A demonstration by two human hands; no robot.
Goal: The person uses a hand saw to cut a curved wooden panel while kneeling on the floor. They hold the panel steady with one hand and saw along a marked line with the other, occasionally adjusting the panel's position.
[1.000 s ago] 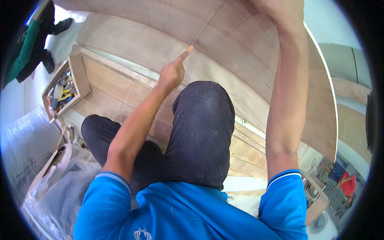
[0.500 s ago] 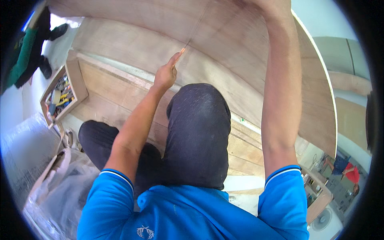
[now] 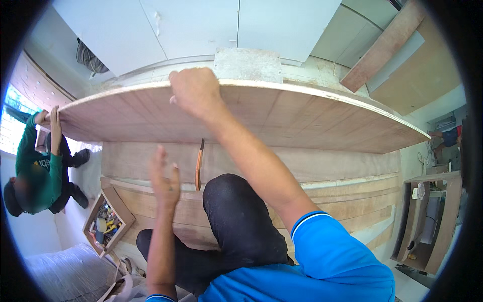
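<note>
A long plywood panel stands on its edge, tilted, across the boards in front of me. My right hand is closed over its upper edge. My left hand, slightly blurred, is raised with its fingers apart and nothing in it. Just right of that hand is a slim tool with an orange-brown handle and a narrow dark tip. The tip points at the foot of the panel; its exact kind is unclear. At the left end, a co-worker's hands hold the panel's corner.
A wooden box of mixed hand tools sits at the left. Wooden boards lie under and around my knees. Pale cabinet doors stand beyond the panel, with loose boards at the far right. An open wooden carcass stands at the right.
The panel has tipped away from me, revealing its upper edge and the cabinets. My left hand has let go of the orange-handled tool. The co-worker's hands now show on the panel.
</note>
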